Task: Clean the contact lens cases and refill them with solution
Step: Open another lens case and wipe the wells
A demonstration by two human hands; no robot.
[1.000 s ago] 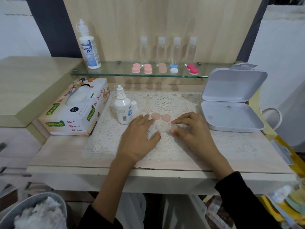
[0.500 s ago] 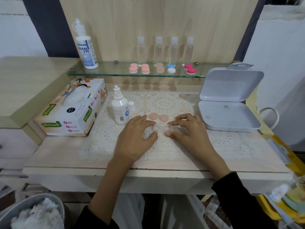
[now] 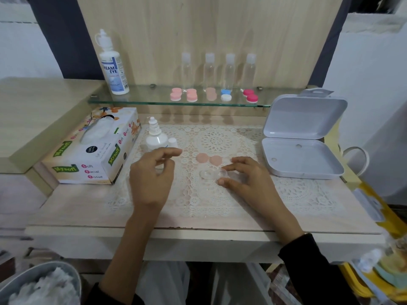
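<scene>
1. Tabletop (image 3: 88,208) — a lace mat (image 3: 297,194) covers its middle.
2. Left hand (image 3: 152,179) hovers in front of the small solution bottle (image 3: 155,137), fingers loosely curled, holding nothing.
3. Right hand (image 3: 248,179) pinches the right end of the clear lens case (image 3: 209,173), which lies on the mat.
4. Two peach caps (image 3: 202,158) lie just behind the case — unscrewed.

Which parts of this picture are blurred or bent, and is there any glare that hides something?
Head view: the left hand is smeared by blur, the right hand on the clear lens case is sharp. Head view: the wide lens stretches the edges, and the lower corners are soft. Head view: light is even; the glass shelf mirrors faintly and hides nothing.
</scene>
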